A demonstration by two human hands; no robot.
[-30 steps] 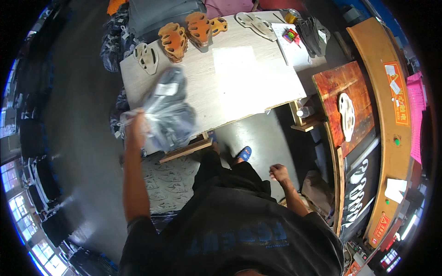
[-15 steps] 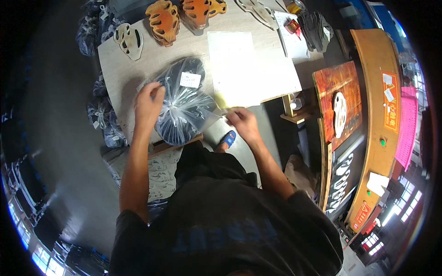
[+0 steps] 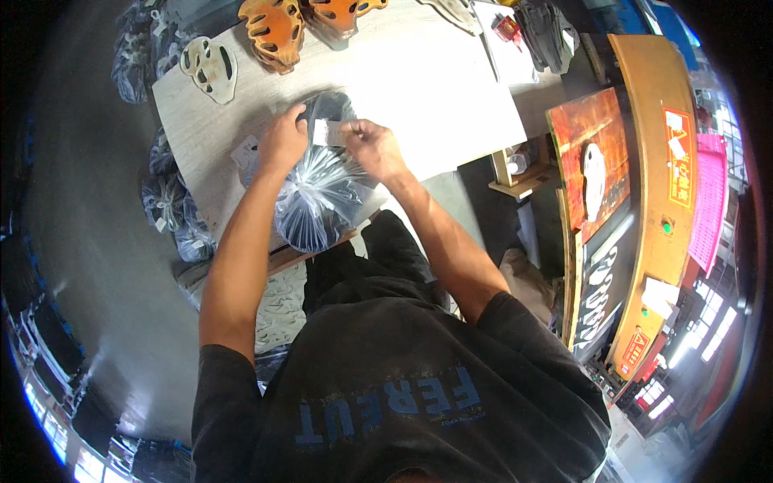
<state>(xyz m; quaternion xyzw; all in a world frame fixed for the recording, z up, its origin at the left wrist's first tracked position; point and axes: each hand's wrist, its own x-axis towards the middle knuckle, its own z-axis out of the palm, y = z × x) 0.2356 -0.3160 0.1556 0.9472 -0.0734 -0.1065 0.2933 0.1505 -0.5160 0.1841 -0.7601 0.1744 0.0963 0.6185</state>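
"What is being handled?"

"A dark-filled clear plastic bag (image 3: 322, 193) on the pale wood-grained worktop (image 3: 262, 97); right fingers (image 3: 353, 131) are being held curled at its white label (image 3: 324, 133), left fingers (image 3: 295, 113) beside it; pinching cannot be told."

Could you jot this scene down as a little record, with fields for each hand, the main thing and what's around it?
left hand: at the upper left edge of the bag; grip unclear
right hand: fingers curled at the right edge of the white label; grip unclear
main thing: clear plastic bag with dark contents, its plastic gathered into creases
label: white label on the bag, between left hand and right hand
surface: pale table
far side: orange cut-out shapes
right side: reddish board, pink basket
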